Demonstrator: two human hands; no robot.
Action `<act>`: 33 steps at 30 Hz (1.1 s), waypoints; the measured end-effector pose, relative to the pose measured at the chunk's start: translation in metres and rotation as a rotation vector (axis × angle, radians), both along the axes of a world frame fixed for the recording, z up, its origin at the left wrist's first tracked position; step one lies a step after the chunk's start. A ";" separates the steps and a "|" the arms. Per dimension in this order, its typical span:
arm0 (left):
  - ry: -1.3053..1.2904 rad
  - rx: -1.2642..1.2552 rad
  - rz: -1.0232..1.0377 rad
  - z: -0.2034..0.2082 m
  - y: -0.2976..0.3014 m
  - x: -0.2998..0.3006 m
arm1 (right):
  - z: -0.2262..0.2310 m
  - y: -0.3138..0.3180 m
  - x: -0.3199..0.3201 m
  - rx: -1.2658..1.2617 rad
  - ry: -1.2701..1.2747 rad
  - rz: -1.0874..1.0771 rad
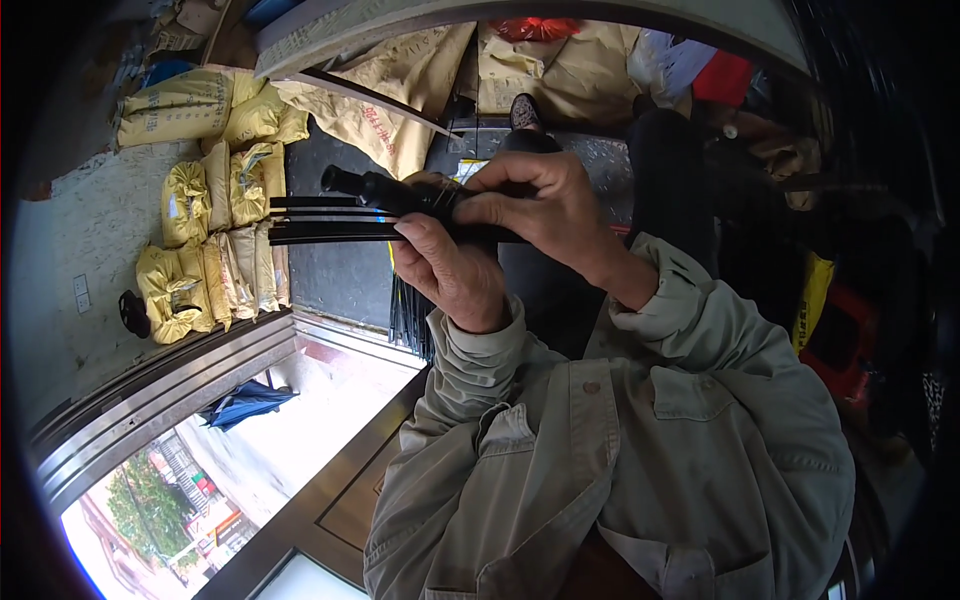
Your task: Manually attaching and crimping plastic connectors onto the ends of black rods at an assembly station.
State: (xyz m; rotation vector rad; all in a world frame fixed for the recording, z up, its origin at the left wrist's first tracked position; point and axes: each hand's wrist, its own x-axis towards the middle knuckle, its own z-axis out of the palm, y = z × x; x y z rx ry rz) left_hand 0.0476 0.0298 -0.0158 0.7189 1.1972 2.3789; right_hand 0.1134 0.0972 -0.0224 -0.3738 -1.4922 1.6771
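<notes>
Above my lap I hold what looks like a black umbrella frame. Its thick, stepped black end points to the left, and several thin black ribs run alongside below it. My left hand is closed round the frame from below, its thumb pressed against the ribs. From the right, my right hand pinches at the middle of the frame with thumb and bent forefinger. What lies between those fingertips is too small and dark to make out. More thin black rods hang in a bunch under my left wrist.
Yellow and brown packed sacks are stacked along the left wall. Brown paper sacking lies ahead, with a red plastic bag farther off. A doorway at lower left shows a blue umbrella outside. Something red stands at right.
</notes>
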 end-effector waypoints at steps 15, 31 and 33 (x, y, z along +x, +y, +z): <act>0.218 -0.221 0.066 0.006 0.005 0.005 | 0.001 -0.017 0.004 0.278 -0.006 -0.265; 0.573 -0.101 -0.103 0.010 0.013 0.002 | -0.004 0.017 0.005 -0.565 0.230 0.486; 0.544 -0.177 -0.107 0.019 0.009 0.010 | -0.017 0.008 0.003 -0.633 0.287 0.456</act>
